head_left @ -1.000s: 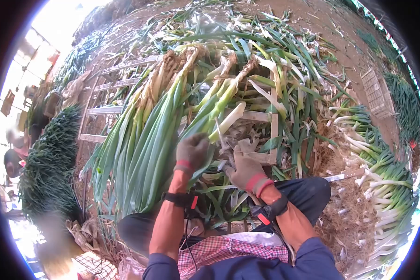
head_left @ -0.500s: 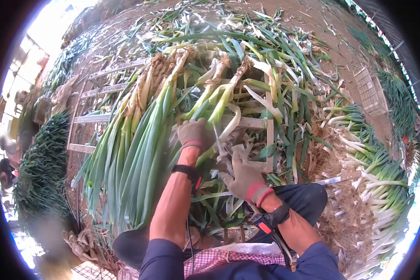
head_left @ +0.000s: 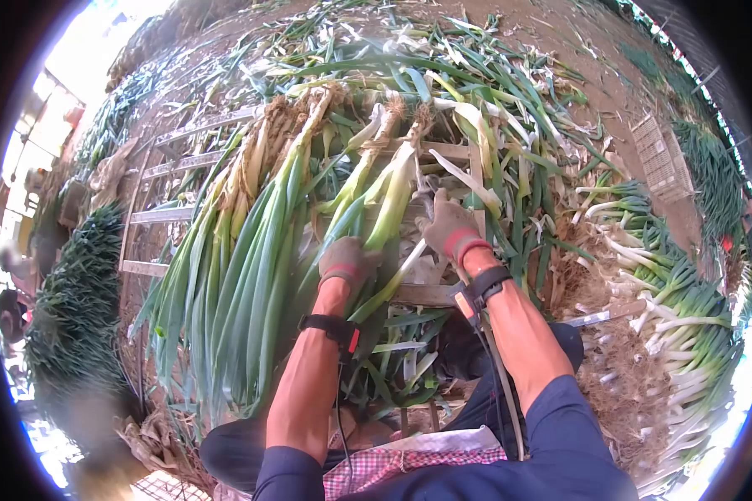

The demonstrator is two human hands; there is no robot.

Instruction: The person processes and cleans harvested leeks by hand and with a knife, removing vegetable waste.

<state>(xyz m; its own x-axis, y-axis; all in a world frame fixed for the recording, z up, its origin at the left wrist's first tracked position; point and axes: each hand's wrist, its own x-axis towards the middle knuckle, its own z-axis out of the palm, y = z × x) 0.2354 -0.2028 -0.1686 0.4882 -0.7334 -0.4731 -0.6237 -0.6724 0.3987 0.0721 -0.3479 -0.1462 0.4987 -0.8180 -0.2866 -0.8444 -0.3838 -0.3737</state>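
Note:
My left hand (head_left: 347,257), in a brown work glove, is closed around a thick leek (head_left: 395,196) by its green part. The leek's white shank and roots point away from me over the wooden slatted rack (head_left: 430,296). My gloved right hand (head_left: 449,225) is closed on an air blow gun (head_left: 427,194), its slim nozzle right beside the white shank. A hose (head_left: 495,376) trails from that hand toward my lap. Left of the hands lies a pile of untrimmed leeks (head_left: 259,250), brown roots at the far end and long green leaves toward me.
Peeled leeks (head_left: 677,334) lie in a long row at the right, beside root scraps (head_left: 610,392). A flat blade (head_left: 589,319) sticks out near my right knee. Leaf waste (head_left: 493,75) litters the ground ahead. A plastic crate (head_left: 662,159) stands far right; bundled leeks (head_left: 75,292) are at far left.
My right hand has moved forward and slightly right with the air blow gun, up along the leek's white part. My left hand has drawn back toward me, still on the leek.

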